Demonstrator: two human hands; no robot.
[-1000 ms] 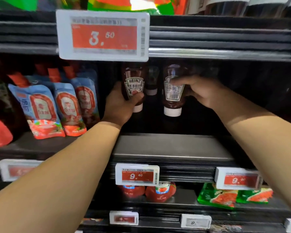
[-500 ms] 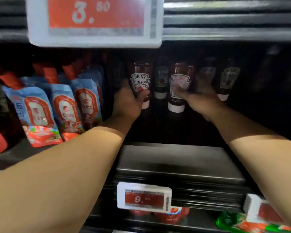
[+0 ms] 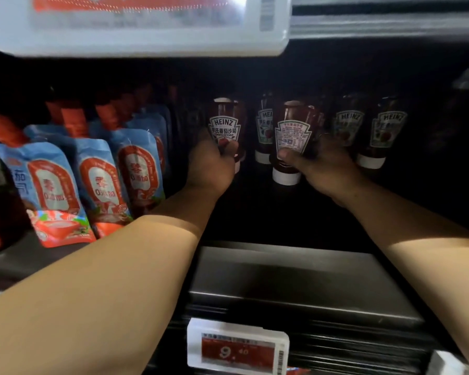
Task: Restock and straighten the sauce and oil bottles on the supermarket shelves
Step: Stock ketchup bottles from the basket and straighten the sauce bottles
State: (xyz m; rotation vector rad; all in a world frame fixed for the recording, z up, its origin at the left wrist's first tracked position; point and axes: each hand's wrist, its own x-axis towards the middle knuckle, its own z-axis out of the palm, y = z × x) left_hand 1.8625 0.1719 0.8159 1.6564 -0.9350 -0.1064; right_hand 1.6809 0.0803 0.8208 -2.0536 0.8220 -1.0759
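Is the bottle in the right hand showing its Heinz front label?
No, the bottle held by the right hand shows its back label of small print.

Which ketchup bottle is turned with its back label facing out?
The bottle in the right hand, ketchup bottle: small print and barcode, no Heinz logo like the others.

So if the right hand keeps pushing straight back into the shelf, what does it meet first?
Probably the ketchup bottles standing behind it. The right hand grips a front bottle with its back label facing out, and two more stand close behind; depth in the dark shelf is unclear.
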